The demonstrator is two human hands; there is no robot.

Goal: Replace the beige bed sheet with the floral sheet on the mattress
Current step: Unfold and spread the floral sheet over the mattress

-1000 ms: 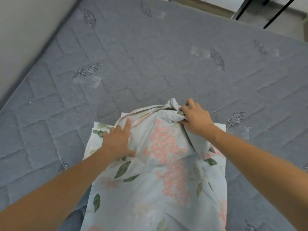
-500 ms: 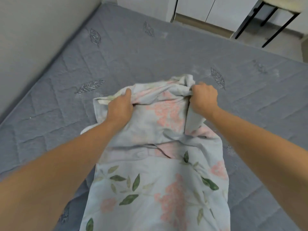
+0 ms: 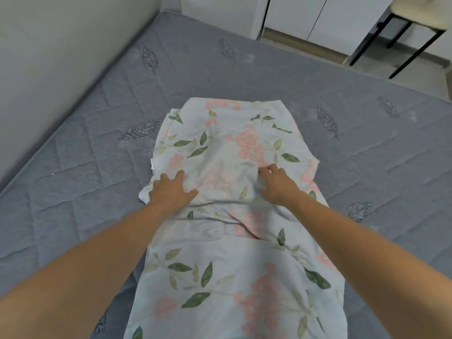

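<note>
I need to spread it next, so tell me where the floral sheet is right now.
In the head view, the floral sheet lies partly folded on the middle of the bare grey mattress, under both hands, running back toward the person.

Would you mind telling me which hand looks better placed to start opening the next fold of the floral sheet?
Probably the right hand: its fingers are curled and seem to be pinching the floral sheet near the middle, ready to lift. The left hand lies flat, pressing the cloth onto the mattress.

Soft, even indoor light, fairly bright; only faint shadows under the hands; no glare; slight blur throughout; wide-angle bending stretches the forearms near the lower edges.
</note>
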